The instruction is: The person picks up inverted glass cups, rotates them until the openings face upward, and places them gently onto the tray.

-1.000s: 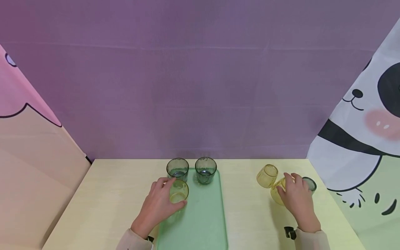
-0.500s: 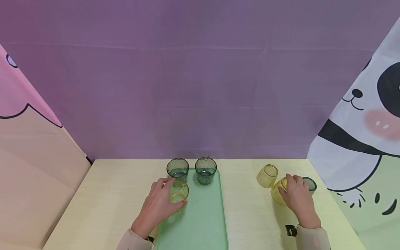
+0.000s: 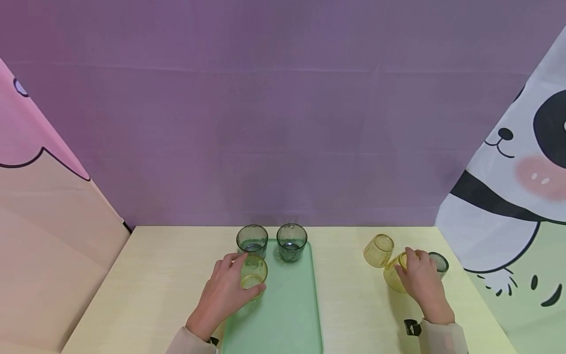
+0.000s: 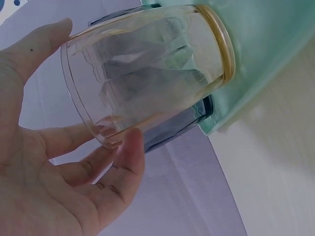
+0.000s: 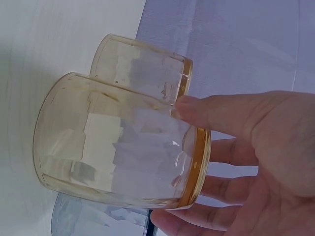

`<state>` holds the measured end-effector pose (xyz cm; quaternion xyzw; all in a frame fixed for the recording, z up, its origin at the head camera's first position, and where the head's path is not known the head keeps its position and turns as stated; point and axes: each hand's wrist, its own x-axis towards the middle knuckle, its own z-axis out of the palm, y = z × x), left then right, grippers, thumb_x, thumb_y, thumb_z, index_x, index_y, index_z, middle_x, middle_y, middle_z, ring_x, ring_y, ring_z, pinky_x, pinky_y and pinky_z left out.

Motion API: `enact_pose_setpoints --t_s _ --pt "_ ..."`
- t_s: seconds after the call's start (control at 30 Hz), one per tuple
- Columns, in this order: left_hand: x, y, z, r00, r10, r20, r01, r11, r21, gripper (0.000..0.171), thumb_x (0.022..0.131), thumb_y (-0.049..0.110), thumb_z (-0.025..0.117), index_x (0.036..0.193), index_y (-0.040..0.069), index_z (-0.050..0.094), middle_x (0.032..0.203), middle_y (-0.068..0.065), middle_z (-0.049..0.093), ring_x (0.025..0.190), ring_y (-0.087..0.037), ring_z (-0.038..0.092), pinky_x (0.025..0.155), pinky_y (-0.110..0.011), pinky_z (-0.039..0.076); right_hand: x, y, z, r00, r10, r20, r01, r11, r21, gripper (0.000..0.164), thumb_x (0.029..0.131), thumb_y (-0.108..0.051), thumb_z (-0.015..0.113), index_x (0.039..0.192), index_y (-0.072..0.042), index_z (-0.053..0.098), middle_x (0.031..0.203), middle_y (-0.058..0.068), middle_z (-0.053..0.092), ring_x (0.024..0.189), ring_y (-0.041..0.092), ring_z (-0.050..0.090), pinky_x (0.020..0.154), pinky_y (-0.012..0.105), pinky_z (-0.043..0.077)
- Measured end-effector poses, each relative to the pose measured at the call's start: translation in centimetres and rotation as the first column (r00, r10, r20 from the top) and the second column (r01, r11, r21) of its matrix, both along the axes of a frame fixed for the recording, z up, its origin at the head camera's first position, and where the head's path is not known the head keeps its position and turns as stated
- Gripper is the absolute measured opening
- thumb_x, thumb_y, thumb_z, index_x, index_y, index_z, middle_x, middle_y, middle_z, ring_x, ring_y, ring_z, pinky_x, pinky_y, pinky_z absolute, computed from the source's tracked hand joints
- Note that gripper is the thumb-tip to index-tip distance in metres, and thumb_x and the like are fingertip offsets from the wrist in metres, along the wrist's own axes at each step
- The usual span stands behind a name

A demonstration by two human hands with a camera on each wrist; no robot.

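Apparently gripping step: I see left hand [image 3: 224, 291] pinching yellow glass [image 3: 257, 268], tray [image 3: 287, 314]'s left edge; right hand [image 3: 423, 285] pinching upturned glass [image 3: 393, 278] near table [image 3: 353, 319]'s far right corner, far-side contact partly hidden. Next wants steady right lift, I judge.

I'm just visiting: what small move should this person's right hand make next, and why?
The best next move is probably to lift the upside-down transparent yellow glass tumbler straight up off the pale table. The right hand holds it near its base, and the green rectangular tray has bare room in front of an upright dark-grey glass tumbler.
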<state>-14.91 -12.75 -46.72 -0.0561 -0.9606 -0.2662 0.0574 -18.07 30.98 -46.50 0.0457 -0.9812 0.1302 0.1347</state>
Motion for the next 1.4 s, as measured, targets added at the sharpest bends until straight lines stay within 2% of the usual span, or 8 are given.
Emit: enact_pose_setpoints --t_s 0.4,0.67,0.83,1.03,1.17,1.3,1.4 --pt "0.2 -0.1 0.5 1.000 0.000 -0.021 0.000 1.000 -0.005 0.081 0.078 0.048 0.083 0.140 0.004 0.054 0.139 -0.017 0.049 0.124 -0.038 0.047 0.074 -0.053 0.055 0.3 0.0 0.6 0.999 0.018 0.026 -0.016 0.999 -0.040 0.051 0.089 -0.007 0.072 0.123 0.023 0.048 0.112 0.047 0.048 0.102 0.066 0.047 0.086 0.072 0.039" --pt "0.5 -0.1 1.3 0.997 -0.002 -0.075 0.003 1.000 0.019 0.079 0.080 0.048 0.082 0.140 0.004 0.055 0.139 -0.014 0.050 0.125 -0.036 0.047 0.077 -0.054 0.054 0.9 -0.5 1.5 0.999 0.038 0.022 -0.037 0.998 -0.047 0.053 0.088 -0.009 0.073 0.123 0.022 0.049 0.112 0.046 0.049 0.103 0.065 0.048 0.086 0.072 0.039" --pt "0.7 0.1 1.6 0.993 -0.008 -0.117 0.015 0.998 0.060 0.076 0.079 0.047 0.083 0.139 0.008 0.057 0.138 -0.010 0.051 0.124 -0.033 0.048 0.086 -0.053 0.052 1.4 -0.9 1.9 0.998 0.057 0.022 -0.055 0.996 -0.070 0.053 0.089 -0.011 0.073 0.124 0.021 0.050 0.112 0.045 0.050 0.104 0.065 0.047 0.087 0.072 0.039" --pt "1.1 0.4 1.8 0.984 -0.027 -0.176 0.044 0.994 0.098 0.074 0.079 0.045 0.084 0.137 0.007 0.059 0.136 -0.009 0.053 0.125 -0.030 0.049 0.094 -0.049 0.049 2.0 -1.5 2.2 0.994 0.093 -0.056 -0.098 0.991 -0.089 0.051 0.085 -0.009 0.077 0.122 0.019 0.054 0.108 0.042 0.053 0.096 0.063 0.052 0.079 0.070 0.044" --pt "1.2 0.8 1.9 0.978 -0.046 -0.204 0.069 0.992 0.109 0.073 0.079 0.043 0.084 0.136 0.006 0.059 0.135 -0.008 0.054 0.125 -0.030 0.049 0.097 -0.048 0.048 2.3 -2.0 2.2 0.981 0.131 -0.140 -0.147 0.984 -0.105 0.051 0.081 -0.006 0.081 0.119 0.017 0.057 0.104 0.039 0.055 0.093 0.058 0.056 0.076 0.067 0.047" --pt "1.3 1.1 1.9 0.978 -0.067 -0.200 0.097 0.985 0.144 0.071 0.079 0.042 0.085 0.136 0.008 0.059 0.135 -0.006 0.054 0.125 -0.030 0.050 0.098 -0.049 0.047 2.6 -2.6 2.2 0.966 0.159 -0.204 -0.183 0.978 -0.105 0.052 0.079 -0.006 0.084 0.118 0.016 0.058 0.102 0.034 0.058 0.092 0.052 0.059 0.076 0.063 0.050" --pt "1.4 1.2 2.0 0.982 -0.081 -0.170 0.116 0.972 0.205 0.070 0.078 0.041 0.086 0.136 0.010 0.060 0.134 -0.002 0.054 0.120 -0.027 0.054 0.094 -0.043 0.050 2.8 -3.1 2.3 0.967 0.162 -0.197 -0.187 0.976 -0.116 0.052 0.080 -0.009 0.083 0.120 0.015 0.059 0.103 0.032 0.058 0.093 0.049 0.060 0.077 0.061 0.051"
